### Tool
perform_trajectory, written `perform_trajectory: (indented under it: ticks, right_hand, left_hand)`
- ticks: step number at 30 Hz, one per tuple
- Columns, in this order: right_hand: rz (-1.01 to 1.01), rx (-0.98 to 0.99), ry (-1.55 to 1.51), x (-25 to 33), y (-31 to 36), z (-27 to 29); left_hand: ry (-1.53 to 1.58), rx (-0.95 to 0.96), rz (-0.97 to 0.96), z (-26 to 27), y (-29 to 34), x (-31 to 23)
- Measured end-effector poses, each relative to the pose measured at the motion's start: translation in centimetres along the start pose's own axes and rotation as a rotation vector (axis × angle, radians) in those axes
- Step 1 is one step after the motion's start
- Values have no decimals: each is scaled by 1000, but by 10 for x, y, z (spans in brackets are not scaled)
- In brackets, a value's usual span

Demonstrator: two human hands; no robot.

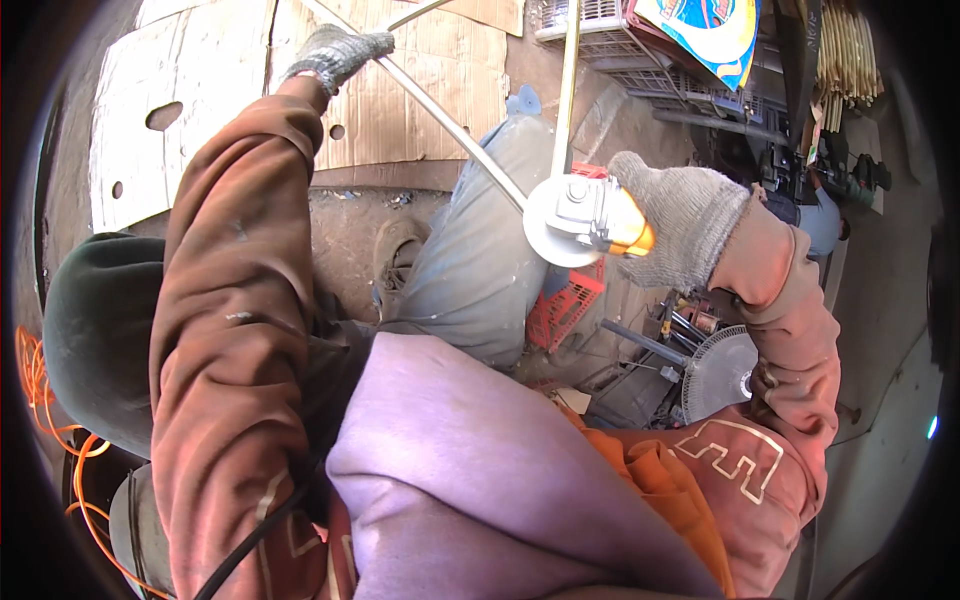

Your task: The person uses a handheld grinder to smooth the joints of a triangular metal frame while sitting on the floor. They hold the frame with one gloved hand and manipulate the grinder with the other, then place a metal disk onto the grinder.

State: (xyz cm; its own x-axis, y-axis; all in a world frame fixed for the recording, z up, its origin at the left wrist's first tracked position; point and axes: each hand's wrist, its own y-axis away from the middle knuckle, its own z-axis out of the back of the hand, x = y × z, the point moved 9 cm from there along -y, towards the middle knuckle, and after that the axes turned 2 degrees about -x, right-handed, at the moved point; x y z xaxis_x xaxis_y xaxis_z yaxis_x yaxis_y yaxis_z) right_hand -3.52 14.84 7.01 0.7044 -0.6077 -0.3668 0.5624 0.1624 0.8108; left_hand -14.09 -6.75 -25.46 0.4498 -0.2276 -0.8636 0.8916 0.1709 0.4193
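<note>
My left hand [338,58], in a grey knit glove, is closed around a thin pale metal bar [450,125] at the upper left. That bar slants down to the right, its lower end at the disc of an angle grinder [585,212]. My right hand [680,222], also gloved, grips the grinder, which has a yellow and silver body; the palm hides most of its handle. The pale round disc [542,215] faces the bar; whether they touch I cannot tell. Another bar [567,90] stands above the grinder, and a short one [415,12] crosses near my left hand.
Flattened cardboard [220,95] covers the floor at the upper left. Beyond the grinder are a red plastic crate [565,310], grey crates [590,30] and a fan [715,375]. An orange cable [85,450] coils at left. Another person [820,225] is at the far right.
</note>
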Motion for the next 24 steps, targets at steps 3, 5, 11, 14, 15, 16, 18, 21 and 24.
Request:
perform_trajectory:
  ticks: [3, 5, 11, 14, 15, 16, 18, 21, 24]
  right_hand:
    - [84, -98, -59, 4, -8, 10]
    - [141, -159, -89, 8, -12, 9]
    - [98, 55, -164, 20, -12, 16]
    - [209, -48, -125, 26, -28, 27]
    - [135, -14, -77, 22, -37, 30]
    - [165, -29, -80, 25, -44, 37]
    - [218, -57, -88, 28, -59, 48]
    - [143, 20, -40, 25, -88, 57]
    - [174, -61, -57, 25, -119, 70]
  left_hand:
    - [-12, 6, 13, 4, 1, 3]
    - [-17, 23, 26, 3, 2, 3]
    - [242, 1, 108, 1, 5, 15]
    - [236, 59, 104, 5, 10, 16]
    - [244, 61, 120, 7, 11, 17]
    - [252, 61, 138, 8, 13, 19]
    - [245, 31, 126, 7, 9, 21]
    - [260, 49, 127, 2, 8, 19]
    - [269, 74, 145, -1, 10, 14]
